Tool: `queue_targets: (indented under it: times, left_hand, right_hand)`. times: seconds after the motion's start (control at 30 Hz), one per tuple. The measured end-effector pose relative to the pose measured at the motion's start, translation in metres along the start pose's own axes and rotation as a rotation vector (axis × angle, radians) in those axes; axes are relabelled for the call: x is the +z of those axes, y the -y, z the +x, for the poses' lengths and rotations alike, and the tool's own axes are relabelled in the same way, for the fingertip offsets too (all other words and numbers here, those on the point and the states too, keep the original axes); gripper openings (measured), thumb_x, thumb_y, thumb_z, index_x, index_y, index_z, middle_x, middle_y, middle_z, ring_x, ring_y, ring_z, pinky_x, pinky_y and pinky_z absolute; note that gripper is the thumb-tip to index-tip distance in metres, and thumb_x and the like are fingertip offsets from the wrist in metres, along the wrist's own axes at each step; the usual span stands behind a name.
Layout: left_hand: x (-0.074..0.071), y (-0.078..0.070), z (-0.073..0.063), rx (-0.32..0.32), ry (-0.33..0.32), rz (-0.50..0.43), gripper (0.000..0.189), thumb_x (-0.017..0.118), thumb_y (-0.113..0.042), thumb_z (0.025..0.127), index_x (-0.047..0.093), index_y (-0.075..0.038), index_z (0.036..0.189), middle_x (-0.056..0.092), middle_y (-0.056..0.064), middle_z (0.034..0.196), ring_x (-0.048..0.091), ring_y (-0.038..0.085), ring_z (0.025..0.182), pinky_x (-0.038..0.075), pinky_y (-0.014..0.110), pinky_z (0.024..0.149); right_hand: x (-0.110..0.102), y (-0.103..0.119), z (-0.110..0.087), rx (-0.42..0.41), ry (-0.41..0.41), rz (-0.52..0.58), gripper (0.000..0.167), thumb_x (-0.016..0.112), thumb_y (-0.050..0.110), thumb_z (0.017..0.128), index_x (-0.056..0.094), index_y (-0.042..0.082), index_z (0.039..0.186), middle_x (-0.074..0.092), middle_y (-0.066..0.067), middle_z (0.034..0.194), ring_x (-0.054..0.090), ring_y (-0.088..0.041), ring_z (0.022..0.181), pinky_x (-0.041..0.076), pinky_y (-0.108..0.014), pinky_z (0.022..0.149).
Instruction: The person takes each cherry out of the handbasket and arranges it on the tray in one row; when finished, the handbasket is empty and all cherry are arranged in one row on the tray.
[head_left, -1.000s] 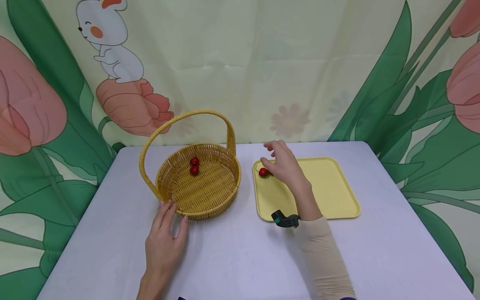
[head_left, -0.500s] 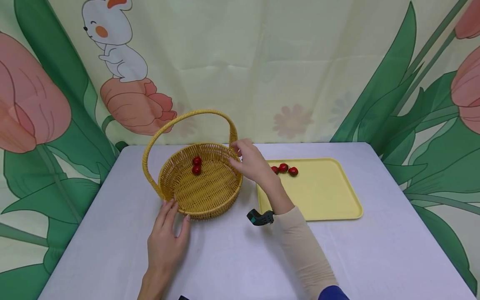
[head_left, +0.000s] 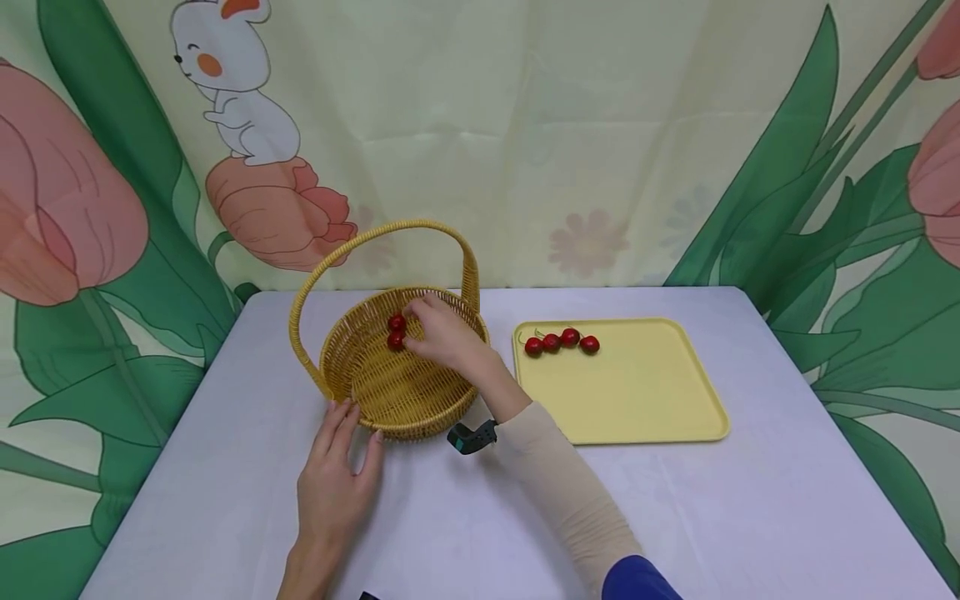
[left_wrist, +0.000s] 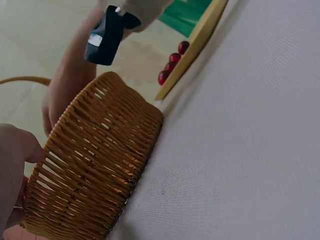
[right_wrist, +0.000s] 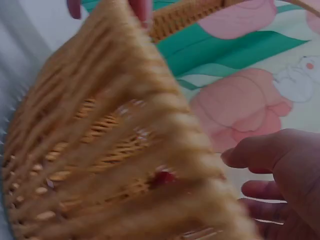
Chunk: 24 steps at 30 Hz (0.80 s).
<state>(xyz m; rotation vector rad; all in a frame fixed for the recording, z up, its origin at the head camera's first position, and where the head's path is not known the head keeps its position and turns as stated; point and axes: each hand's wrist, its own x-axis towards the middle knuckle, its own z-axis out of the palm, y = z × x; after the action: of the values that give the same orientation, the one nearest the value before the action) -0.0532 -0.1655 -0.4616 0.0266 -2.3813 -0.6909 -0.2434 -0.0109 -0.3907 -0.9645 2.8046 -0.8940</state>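
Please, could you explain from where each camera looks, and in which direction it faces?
Head: worn on the head, facing forward and down at the wicker basket and yellow tray; the left hand and right hand both show.
Left wrist: on that wrist, facing the basket's outer wall, with the tray behind; left hand at left edge, right hand beyond the basket's rim.
Right wrist: on that wrist, facing the basket's wall closely; right hand at lower right, left hand partly at top.
Shared: head and left wrist both show four cherries on the tray.

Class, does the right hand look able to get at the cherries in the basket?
Probably yes: the right hand is over the open basket, its fingers beside the two cherries, and nothing seems to block the way.
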Motion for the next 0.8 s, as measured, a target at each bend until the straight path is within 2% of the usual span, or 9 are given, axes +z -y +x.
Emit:
queue_targets:
  times: [0.27,0.47,0.57,0.8]
  left_hand:
    - [0.000,0.001,0.000,0.024,-0.001,0.008,0.049,0.079,-0.015,0.083,0.065,0.006,0.126,0.063,0.016,0.135,0.055,0.037,0.134,0.051,0.054,0.098]
    - [0.000,0.001,-0.001,0.023,0.000,0.013,0.048,0.079,-0.015,0.083,0.066,0.005,0.125,0.063,0.016,0.135,0.055,0.037,0.134,0.052,0.053,0.097]
    - [0.000,0.000,-0.001,0.025,-0.001,0.017,0.048,0.079,-0.015,0.083,0.066,0.005,0.125,0.063,0.016,0.134,0.055,0.037,0.133,0.052,0.053,0.097]
    - [-0.001,0.000,0.001,0.045,-0.005,0.018,0.049,0.079,-0.014,0.083,0.066,0.006,0.125,0.063,0.016,0.134,0.056,0.038,0.133,0.052,0.053,0.097]
  right_hand:
    - [0.025,0.005,0.009,0.030,0.107,-0.115,0.050,0.070,0.027,0.093,0.056,0.011,0.139,0.052,-0.009,0.138,0.055,-0.022,0.122,0.053,-0.033,0.100]
    - [0.037,0.005,0.013,0.045,0.197,-0.164,0.055,0.066,0.026,0.097,0.049,0.013,0.148,0.044,-0.010,0.153,0.047,-0.026,0.139,0.046,-0.038,0.113]
    - [0.039,0.004,0.013,0.034,0.244,-0.180,0.051,0.063,0.025,0.099,0.050,0.014,0.147,0.043,-0.009,0.156,0.045,-0.026,0.143,0.042,-0.038,0.117]
    - [0.040,0.004,0.014,-0.020,0.295,-0.196,0.050,0.061,0.022,0.101,0.049,0.016,0.149,0.045,-0.007,0.154,0.048,-0.023,0.140,0.044,-0.036,0.116]
